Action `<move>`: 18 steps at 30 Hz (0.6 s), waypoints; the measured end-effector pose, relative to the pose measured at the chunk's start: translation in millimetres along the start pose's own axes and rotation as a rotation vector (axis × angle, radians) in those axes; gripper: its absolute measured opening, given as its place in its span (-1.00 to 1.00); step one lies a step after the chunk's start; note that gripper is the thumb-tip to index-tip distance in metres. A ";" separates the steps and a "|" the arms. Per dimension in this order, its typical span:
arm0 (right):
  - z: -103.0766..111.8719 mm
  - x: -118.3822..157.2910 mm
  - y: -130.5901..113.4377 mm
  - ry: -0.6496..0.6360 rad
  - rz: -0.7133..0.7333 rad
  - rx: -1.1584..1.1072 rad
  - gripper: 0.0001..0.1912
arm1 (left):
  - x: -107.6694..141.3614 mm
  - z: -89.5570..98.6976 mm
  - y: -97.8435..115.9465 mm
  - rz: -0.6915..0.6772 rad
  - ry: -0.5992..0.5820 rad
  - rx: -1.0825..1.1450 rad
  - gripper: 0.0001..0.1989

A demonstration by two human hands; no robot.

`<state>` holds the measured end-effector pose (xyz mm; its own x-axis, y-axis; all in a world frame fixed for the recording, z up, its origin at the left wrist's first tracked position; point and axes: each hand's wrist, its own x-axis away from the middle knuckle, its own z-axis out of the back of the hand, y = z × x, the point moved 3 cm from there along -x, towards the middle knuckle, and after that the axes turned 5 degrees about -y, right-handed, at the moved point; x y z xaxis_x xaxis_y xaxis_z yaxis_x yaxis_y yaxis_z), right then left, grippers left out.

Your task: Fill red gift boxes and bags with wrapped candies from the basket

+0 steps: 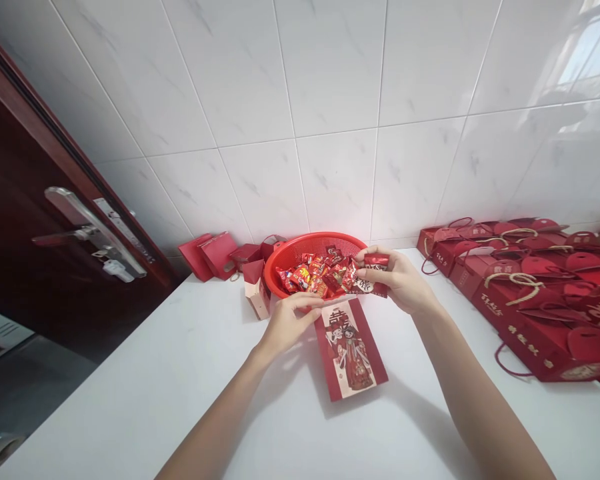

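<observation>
In the head view my right hand (403, 277) pinches a red-wrapped candy (377, 262) with pale lettering, over the right rim of a red plastic basket (280, 257). Many small shiny wrapped candies (313, 273) lie in that basket. My left hand (290, 323) has its thumb and fingers closed on the top left edge of a red paper gift bag (353, 350). On the bag's front is a cartoon couple below a double-happiness sign. It tilts away from me just in front of the basket, and its opening is hidden.
Rows of red gift boxes (525, 293) with cord handles fill the table's right side. Small red boxes (217, 255) and a red-and-cream box (257, 290) stand left of the basket. Behind is a tiled wall (337, 173); a dark door (20, 167) is at the left.
</observation>
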<state>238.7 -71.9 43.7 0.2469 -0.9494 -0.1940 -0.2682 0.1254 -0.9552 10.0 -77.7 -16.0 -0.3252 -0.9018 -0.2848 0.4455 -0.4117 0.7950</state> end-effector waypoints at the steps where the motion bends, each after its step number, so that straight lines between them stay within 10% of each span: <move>1: 0.2 -0.1 0.0 0.003 0.002 0.002 -0.63 | -0.4 -0.3 0.8 -0.013 -0.005 -0.017 -0.81; 8: 0.0 2.2 -2.1 -0.015 -0.005 0.052 -0.60 | 3.8 -16.7 7.3 0.032 0.011 -0.325 -0.87; 18: -1.2 4.1 -3.5 -0.044 -0.004 0.075 -0.61 | 20.3 -43.1 -34.1 0.289 -0.317 -0.485 -0.70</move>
<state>239.5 -76.6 46.5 0.2886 -0.9368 -0.1978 -0.1972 0.1441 -0.9697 24.2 -87.6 -71.9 -0.3329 -0.9332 0.1354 0.8544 -0.2378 0.4621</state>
